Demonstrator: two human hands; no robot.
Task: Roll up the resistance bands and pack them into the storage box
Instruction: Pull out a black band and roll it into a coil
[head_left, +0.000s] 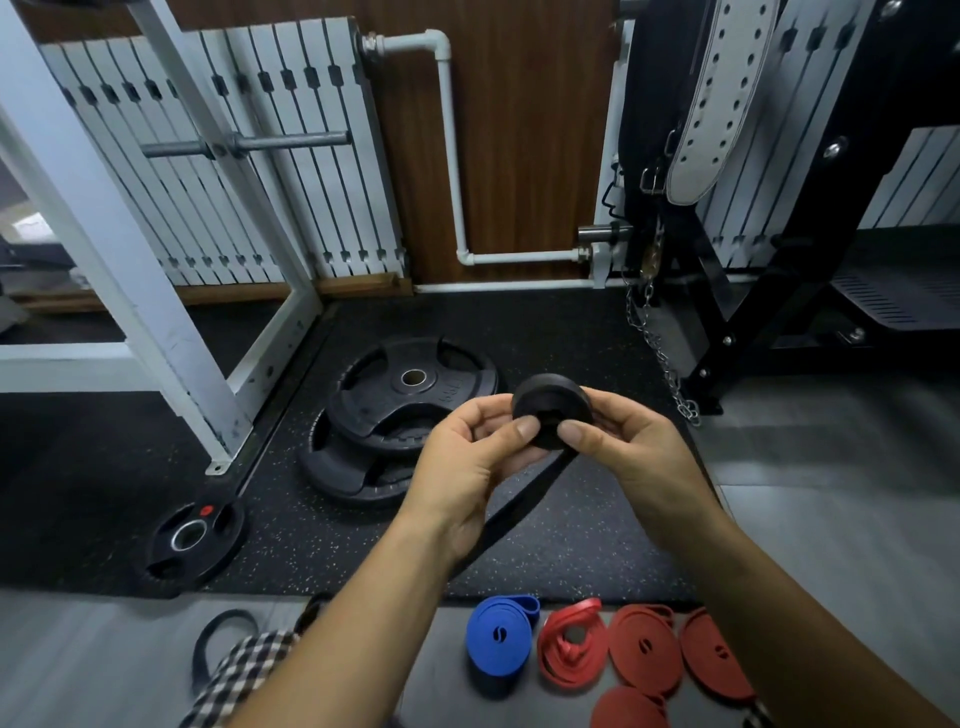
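Note:
A black resistance band (550, 402) is wound into a thick coil in the middle of the view. My left hand (478, 452) and my right hand (623, 441) both grip the coil, thumbs pressed on its near face. Its loose tail (519, 506) hangs down toward my lap. Rolled bands lie on the floor near me: a blue one (498, 639), a loosely coiled red one (571, 644) and several tighter red ones (644, 644). No storage box is in view.
Two large stacked weight plates (405, 410) and a small plate (192, 540) lie on the speckled black mat. A white rack frame (156, 312) stands left, a black machine with a chain (665, 358) right. Another black band loop (218, 639) lies by my checked trouser leg.

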